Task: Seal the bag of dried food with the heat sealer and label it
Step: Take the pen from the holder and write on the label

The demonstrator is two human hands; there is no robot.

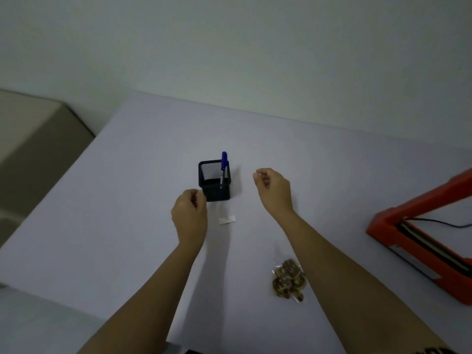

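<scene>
The left hand (190, 213) is hovering over the surface (102, 226) just beside the near-left corner of the black mesh pen holder (214, 181), its fingers loosely curled and, as far as can be seen, grasping nothing. The holder is standing upright and carrying a single blue pen (223, 166), leaning against its far-right corner with the cap sticking up above the rim; nothing else is showing inside it. Just in front of the holder, a small white label (227, 219) is lying flat between the two wrists. The right hand (273, 189) is hanging to the right of the holder, fingers curled inward and holding nothing visible.

Nearer the person, under the right forearm, the clear bag of dried food (288, 278) is resting on the surface, brown pieces bunched at its lower end; whether its top is sealed cannot be told. At the far right the orange heat sealer (419, 241) is sitting with its arm raised.

Judging from the hands gathering around pen and label, the labelling step is probably beginning. The next move is likely calling for one hand to draw the pen out and the other to steady the label.
</scene>
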